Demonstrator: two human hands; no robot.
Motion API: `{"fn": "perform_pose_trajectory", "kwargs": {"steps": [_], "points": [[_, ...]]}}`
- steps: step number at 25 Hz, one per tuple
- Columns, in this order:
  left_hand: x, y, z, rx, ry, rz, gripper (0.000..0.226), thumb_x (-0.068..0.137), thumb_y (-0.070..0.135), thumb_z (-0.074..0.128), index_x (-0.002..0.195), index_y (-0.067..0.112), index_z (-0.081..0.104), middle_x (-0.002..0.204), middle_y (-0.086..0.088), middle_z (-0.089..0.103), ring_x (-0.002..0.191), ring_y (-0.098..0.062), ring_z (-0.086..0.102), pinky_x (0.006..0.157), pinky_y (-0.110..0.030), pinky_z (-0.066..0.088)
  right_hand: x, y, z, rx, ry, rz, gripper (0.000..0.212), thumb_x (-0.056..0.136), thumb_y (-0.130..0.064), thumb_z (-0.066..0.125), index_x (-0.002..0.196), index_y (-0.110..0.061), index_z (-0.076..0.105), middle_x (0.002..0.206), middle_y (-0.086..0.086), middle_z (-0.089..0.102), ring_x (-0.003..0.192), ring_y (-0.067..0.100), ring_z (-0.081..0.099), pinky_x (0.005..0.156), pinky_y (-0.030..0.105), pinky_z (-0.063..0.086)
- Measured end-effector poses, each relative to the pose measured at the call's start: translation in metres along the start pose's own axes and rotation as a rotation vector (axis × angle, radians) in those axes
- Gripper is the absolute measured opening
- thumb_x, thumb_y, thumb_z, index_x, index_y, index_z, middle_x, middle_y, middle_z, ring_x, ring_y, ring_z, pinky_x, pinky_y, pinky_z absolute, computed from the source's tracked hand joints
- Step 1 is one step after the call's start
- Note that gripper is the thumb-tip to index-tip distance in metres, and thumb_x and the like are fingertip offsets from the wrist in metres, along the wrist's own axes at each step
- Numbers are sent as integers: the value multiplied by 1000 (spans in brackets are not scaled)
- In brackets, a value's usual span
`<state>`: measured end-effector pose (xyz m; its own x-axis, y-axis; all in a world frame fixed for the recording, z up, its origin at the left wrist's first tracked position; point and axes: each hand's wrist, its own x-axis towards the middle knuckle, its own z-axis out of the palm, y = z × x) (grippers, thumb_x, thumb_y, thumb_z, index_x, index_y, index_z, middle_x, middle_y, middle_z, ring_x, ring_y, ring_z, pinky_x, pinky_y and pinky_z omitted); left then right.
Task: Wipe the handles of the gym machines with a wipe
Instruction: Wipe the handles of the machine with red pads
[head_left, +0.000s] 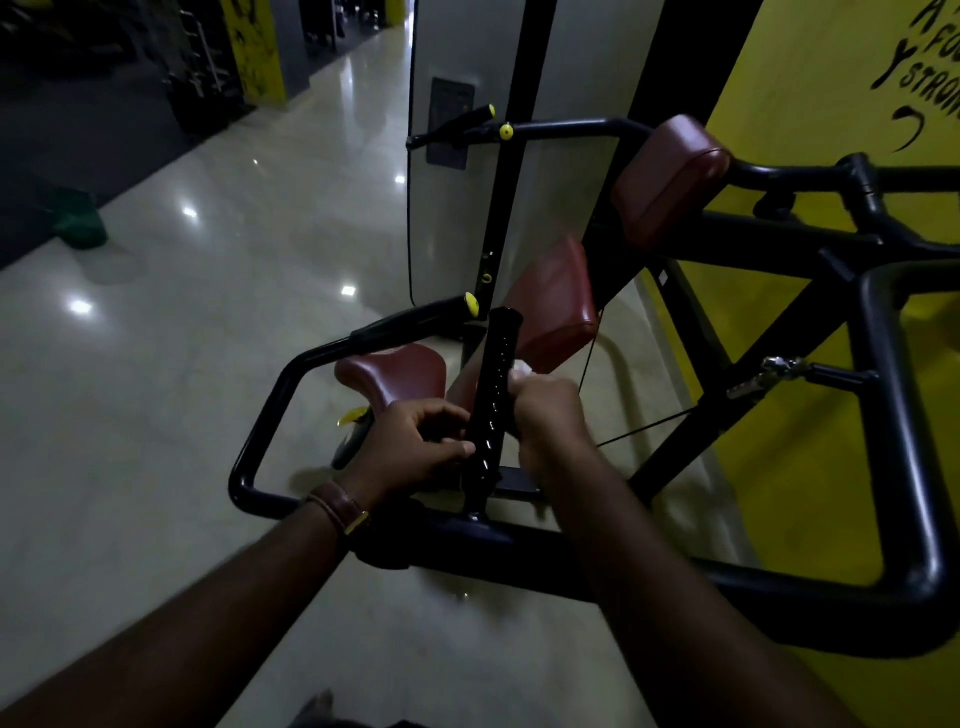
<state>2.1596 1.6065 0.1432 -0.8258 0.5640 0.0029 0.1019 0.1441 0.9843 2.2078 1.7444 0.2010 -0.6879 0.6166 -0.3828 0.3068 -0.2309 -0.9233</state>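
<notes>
A black ribbed handle (498, 358) rises from the machine's dark frame bar (519, 551) at the centre. My left hand (415, 447) sits against the handle's lower left side, fingers curled, thumb tip touching the grip. My right hand (550, 415) is curled beside the handle's right side and holds a white wipe (521, 370), a bit of which shows above the knuckles. A second black handle with a yellow end cap (415, 319) lies to the left, and two more capped handles (467, 124) sit farther back.
Maroon pads (670, 182) and a maroon seat (395, 374) belong to the machine. A yellow wall (810, 104) stands at the right, a grey weight-stack cover (447, 78) behind. Glossy pale floor (208, 364) spreads left, with a green object (78, 223) on it.
</notes>
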Motion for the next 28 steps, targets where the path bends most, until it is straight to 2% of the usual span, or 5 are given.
{"fn": "perform_pose_trajectory", "kwargs": {"steps": [4,9,15,22,28], "points": [[0,-1,-2,61,-7,18,31,75,7,80,103,17,72,95,-2,75,92,-17,71,88,-42,57,-32,30,-1,-610,30,-481,18,94,-5,48,81,-6,61,71,1,58,60,11,54,50,14,36],[-3,7,-2,51,-4,14,35,76,-8,73,97,19,71,95,-4,74,91,-18,71,88,-42,56,-2,8,16,-1006,46,-802,17,86,4,49,98,2,62,95,17,61,73,20,54,54,19,33],[-3,3,-2,68,6,-3,34,74,-4,75,105,10,71,96,-6,74,93,-23,70,88,-48,56,-43,60,-5,-1202,-30,-874,23,93,-7,55,115,-3,59,124,22,52,112,34,57,81,34,53],[3,-3,-4,-34,-40,-63,31,75,-4,76,102,9,71,97,-10,74,95,-26,70,87,-44,56,-23,30,9,-1185,107,-772,20,94,-7,48,112,-6,57,105,10,59,75,15,54,56,12,30],[4,13,-6,-144,-70,-149,27,72,-9,76,91,9,70,86,-10,74,80,-17,70,74,-35,60,-79,43,19,-1194,254,-627,13,88,-8,55,89,-16,66,81,3,68,69,15,67,54,12,40]]}}
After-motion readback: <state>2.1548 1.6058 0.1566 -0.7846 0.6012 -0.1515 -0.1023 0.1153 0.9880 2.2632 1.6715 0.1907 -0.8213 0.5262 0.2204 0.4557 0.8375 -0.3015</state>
